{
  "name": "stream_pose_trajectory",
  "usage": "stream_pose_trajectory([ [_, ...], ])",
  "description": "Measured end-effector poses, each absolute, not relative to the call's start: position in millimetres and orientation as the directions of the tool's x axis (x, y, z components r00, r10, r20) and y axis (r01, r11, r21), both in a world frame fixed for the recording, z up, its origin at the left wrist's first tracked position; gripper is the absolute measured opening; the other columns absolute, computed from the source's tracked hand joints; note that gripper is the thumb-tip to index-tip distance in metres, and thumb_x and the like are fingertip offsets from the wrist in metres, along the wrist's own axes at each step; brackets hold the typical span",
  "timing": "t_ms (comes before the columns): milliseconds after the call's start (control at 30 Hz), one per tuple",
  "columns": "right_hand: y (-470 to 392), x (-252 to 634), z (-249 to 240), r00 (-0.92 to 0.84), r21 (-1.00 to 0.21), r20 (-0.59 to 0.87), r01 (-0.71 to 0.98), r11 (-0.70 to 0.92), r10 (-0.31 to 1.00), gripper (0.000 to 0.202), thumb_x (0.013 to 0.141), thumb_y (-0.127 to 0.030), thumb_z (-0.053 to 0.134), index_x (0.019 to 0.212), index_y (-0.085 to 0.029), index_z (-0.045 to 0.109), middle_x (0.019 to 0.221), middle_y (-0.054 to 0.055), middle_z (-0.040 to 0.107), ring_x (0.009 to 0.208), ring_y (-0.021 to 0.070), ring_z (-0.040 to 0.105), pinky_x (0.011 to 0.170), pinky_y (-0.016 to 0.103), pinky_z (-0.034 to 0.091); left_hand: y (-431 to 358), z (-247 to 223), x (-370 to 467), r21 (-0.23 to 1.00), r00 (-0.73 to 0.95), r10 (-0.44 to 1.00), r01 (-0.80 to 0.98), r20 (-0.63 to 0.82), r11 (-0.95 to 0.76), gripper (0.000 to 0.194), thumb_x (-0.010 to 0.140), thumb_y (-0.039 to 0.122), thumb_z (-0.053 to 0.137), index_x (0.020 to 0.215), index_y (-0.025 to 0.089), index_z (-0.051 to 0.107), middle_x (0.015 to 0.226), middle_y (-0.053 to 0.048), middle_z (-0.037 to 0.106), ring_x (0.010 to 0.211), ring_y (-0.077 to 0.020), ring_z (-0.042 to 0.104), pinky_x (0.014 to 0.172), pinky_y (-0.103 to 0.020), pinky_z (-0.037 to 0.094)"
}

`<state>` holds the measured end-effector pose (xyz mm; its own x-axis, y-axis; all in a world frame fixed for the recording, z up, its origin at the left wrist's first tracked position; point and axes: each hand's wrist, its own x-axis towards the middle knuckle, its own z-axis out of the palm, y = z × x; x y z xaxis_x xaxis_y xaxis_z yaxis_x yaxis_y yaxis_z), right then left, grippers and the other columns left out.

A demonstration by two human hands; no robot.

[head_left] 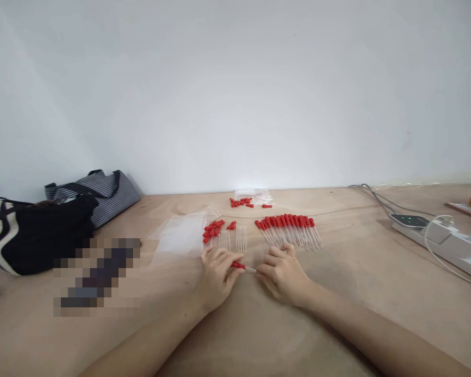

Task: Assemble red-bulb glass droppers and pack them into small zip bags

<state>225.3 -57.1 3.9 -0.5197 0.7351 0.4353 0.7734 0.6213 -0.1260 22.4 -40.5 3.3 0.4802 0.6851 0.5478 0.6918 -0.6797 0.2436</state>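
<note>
My left hand (219,277) is closed round a red rubber bulb (238,265). A clear thin dropper tube (250,269) runs from the bulb's end into the pinched fingers of my right hand (282,272). How deep the tube sits in the bulb is too small to tell. Beyond my right hand lies a row of droppers with red bulbs (290,225), side by side with their tips toward me. Beyond my left hand are a heap of loose red bulbs (212,230) and bare clear tubes (240,239).
Clear plastic bags (180,233) lie left of the tubes. More red bulbs (241,202) and thin tubes sit near the wall. Bags (102,193) stand at the left, beside a blurred-out dark object (102,275). A power strip (439,241) with cables is at the right.
</note>
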Motion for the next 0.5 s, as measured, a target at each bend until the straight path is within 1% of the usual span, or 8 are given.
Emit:
stream_pose_trajectory([
  [67,-49.7,224.8,5.2,-0.408,-0.187,0.417,0.836,0.516,0.812,0.02,0.078,-0.023,0.047,0.064,-0.019,0.061,0.064,0.003,0.061,0.075,0.0163,0.045,0.071,0.035,0.017,-36.7,2.4,19.8,0.227,0.386,0.707,0.762,0.592,-0.606,0.037,0.078,0.033,0.054,0.113,0.022,0.047,0.106,-0.006,0.06,0.1,-0.0244,0.049,0.09,-0.042,0.022],
  [100,-44.1,224.2,6.3,-0.322,-0.232,0.401,0.87,0.436,0.858,0.021,0.078,-0.023,0.047,0.063,-0.019,0.062,0.062,0.003,0.061,0.074,0.0167,0.046,0.07,0.035,0.017,-34.3,1.8,18.0,0.224,0.344,0.718,0.792,0.605,-0.568,0.044,0.076,0.034,0.055,0.117,0.021,0.043,0.111,-0.009,0.056,0.103,-0.0258,0.047,0.089,-0.043,0.023],
  [133,-37.6,223.5,7.5,-0.23,-0.278,0.378,0.896,0.347,0.897,0.023,0.078,-0.024,0.047,0.062,-0.02,0.062,0.061,0.003,0.062,0.074,0.0172,0.047,0.069,0.034,0.017,-31.8,1.4,16.1,0.225,0.311,0.73,0.815,0.609,-0.535,0.047,0.075,0.034,0.056,0.118,0.021,0.041,0.114,-0.01,0.054,0.105,-0.0267,0.045,0.088,-0.043,0.024],
  [200,-22.8,220.9,9.5,-0.067,-0.34,0.324,0.923,0.182,0.944,0.024,0.078,-0.027,0.046,0.062,-0.021,0.064,0.059,0.002,0.063,0.075,0.0186,0.049,0.07,0.034,0.018,-27.7,0.9,12.5,0.227,0.28,0.753,0.841,0.595,-0.491,0.046,0.074,0.031,0.056,0.117,0.021,0.042,0.113,-0.01,0.054,0.104,-0.0269,0.045,0.087,-0.043,0.025],
  [300,-3.0,214.9,10.3,0.066,-0.344,0.278,0.938,0.036,0.958,0.023,0.078,-0.029,0.046,0.068,-0.021,0.065,0.067,0.004,0.065,0.08,0.0206,0.052,0.073,0.035,0.019,-25.5,1.7,8.7,0.213,0.29,0.769,0.851,0.57,-0.479,0.038,0.073,0.026,0.056,0.11,0.022,0.046,0.11,-0.008,0.055,0.103,-0.0267,0.046,0.086,-0.044,0.026],
  [400,9.1,209.9,8.1,0.124,-0.315,0.257,0.948,-0.038,0.958,0.025,0.08,-0.031,0.044,0.073,-0.02,0.065,0.073,0.007,0.066,0.082,0.0214,0.054,0.075,0.036,0.02,-27.4,2.0,7.8,0.192,0.301,0.765,0.856,0.57,-0.48,0.03,0.073,0.024,0.057,0.102,0.024,0.052,0.108,-0.008,0.056,0.102,-0.0272,0.046,0.085,-0.045,0.026],
  [500,14.0,209.2,5.3,0.144,-0.292,0.244,0.954,-0.069,0.959,0.026,0.079,-0.032,0.044,0.074,-0.017,0.065,0.075,0.009,0.066,0.083,0.0227,0.054,0.076,0.038,0.02,-29.4,0.6,8.7,0.181,0.286,0.764,0.868,0.578,-0.462,0.022,0.072,0.024,0.058,0.093,0.025,0.057,0.105,-0.007,0.057,0.1,-0.0273,0.046,0.084,-0.045,0.026],
])
